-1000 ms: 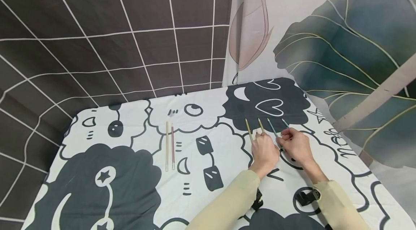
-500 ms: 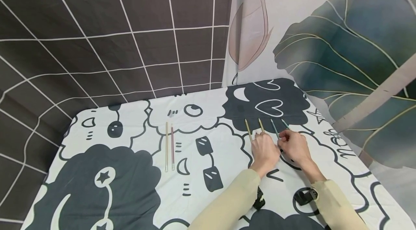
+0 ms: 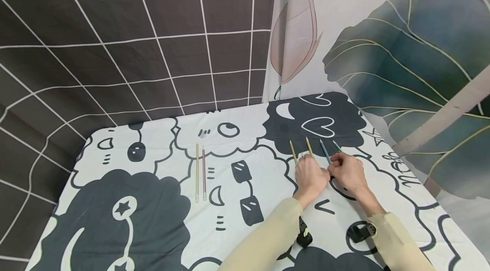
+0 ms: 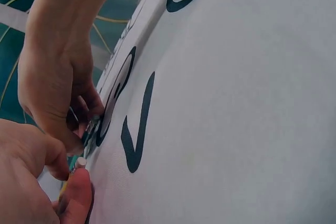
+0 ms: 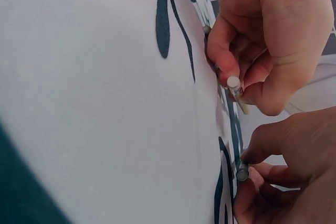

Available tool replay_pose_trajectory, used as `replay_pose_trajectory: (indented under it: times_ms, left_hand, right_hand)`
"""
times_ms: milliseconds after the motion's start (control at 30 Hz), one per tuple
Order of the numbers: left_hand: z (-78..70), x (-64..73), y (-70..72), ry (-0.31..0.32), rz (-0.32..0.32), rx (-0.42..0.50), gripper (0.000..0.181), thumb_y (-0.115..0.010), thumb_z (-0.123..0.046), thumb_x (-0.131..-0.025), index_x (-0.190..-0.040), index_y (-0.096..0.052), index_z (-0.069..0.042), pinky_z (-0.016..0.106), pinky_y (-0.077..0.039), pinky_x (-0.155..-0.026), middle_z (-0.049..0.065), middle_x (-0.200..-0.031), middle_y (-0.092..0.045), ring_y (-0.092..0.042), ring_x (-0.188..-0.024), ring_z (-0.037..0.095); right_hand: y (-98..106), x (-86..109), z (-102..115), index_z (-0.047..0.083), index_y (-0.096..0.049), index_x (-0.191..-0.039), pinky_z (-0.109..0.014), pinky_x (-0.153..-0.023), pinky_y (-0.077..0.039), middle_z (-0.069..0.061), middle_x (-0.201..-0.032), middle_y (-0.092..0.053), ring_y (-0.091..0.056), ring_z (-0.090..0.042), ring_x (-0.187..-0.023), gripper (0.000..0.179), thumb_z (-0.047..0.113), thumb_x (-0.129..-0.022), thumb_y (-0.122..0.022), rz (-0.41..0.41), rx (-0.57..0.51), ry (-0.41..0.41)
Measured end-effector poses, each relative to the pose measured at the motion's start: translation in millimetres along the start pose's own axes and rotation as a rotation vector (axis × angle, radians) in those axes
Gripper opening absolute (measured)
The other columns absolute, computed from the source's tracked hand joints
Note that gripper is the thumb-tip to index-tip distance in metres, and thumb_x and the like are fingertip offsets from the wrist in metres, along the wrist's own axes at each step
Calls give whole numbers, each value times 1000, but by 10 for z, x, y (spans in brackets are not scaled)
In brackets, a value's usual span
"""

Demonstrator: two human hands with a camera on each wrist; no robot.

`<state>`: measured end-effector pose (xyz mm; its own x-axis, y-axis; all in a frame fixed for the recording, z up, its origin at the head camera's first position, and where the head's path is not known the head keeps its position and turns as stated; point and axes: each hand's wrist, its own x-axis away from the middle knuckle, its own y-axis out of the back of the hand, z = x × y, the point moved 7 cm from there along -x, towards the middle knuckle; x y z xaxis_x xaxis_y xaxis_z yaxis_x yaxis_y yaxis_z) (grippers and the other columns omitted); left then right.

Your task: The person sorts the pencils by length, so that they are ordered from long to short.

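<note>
Two hands work side by side at the right of the cloth-covered table. My left hand (image 3: 311,176) pinches a yellow pencil (image 3: 309,146) near its back end; its white eraser (image 5: 233,82) shows in the right wrist view. Thumb and fingers of my right hand (image 3: 349,173) pinch a blue-green pencil (image 3: 325,150) by its silver-ringed end (image 5: 242,171). Another yellow pencil (image 3: 293,152) lies left of my left hand, and a green pencil (image 3: 337,146) pokes out beyond my right fingers. All these tips point away from me; the hands cover their rear parts.
Farther left, a pale yellow pencil (image 3: 197,173) and a red pencil (image 3: 204,173) lie parallel on the patterned cloth (image 3: 275,186). A dark gridded curtain (image 3: 168,49) hangs behind the table; a leaf-patterned curtain (image 3: 405,54) hangs at the right.
The blue-green pencil has shifted slightly right with my right hand, closer to the green one. My left hand stays nearly in place, its yellow pencil's tip slightly farther forward.
</note>
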<state>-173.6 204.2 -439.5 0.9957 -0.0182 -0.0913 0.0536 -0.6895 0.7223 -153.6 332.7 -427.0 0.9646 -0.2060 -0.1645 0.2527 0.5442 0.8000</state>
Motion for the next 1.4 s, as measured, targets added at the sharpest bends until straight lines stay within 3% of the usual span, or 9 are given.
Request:
replay_pose_trajectory:
  times_ms: [400, 600, 900, 1400]
  left_hand:
    - [-8, 45, 78, -49, -34, 51, 21, -75, -12, -69, -80, -57, -10, 36, -48, -57, 4, -71, -57, -63, -67, 26]
    - [2, 59, 142, -80, -53, 176, 27, -73, -7, -66, -72, -49, -15, 35, -44, -55, -2, -63, -49, -58, -62, 23]
    - [153, 48, 245, 8, -14, 347, 30, -74, -6, -64, -91, -63, -11, 31, -47, -62, -2, -72, -60, -60, -71, 19]
    - [472, -39, 596, 95, 41, 353, 28, -74, -6, -69, -93, -62, -12, 31, -46, -63, -10, -63, -59, -58, -69, 16]
  right_hand:
    - [62, 7, -41, -10, -67, -97, -31, -55, -41, -11, -75, -64, -56, -22, -62, 24, -2, -75, -61, -47, -19, -20]
    - [95, 19, -6, -10, -67, -96, -26, -50, -40, -12, -75, -64, -54, -20, -60, 22, -2, -76, -61, -70, -41, -19]
    - [109, 33, 39, -8, -68, -97, -24, -52, -40, -11, -76, -64, -56, -19, -63, 21, -1, -78, -63, -94, -69, -26]
    - [12, 37, 278, -7, -68, -100, -21, -51, -44, -10, -79, -65, -56, -13, -62, 21, -1, -81, -62, -28, -201, -37]
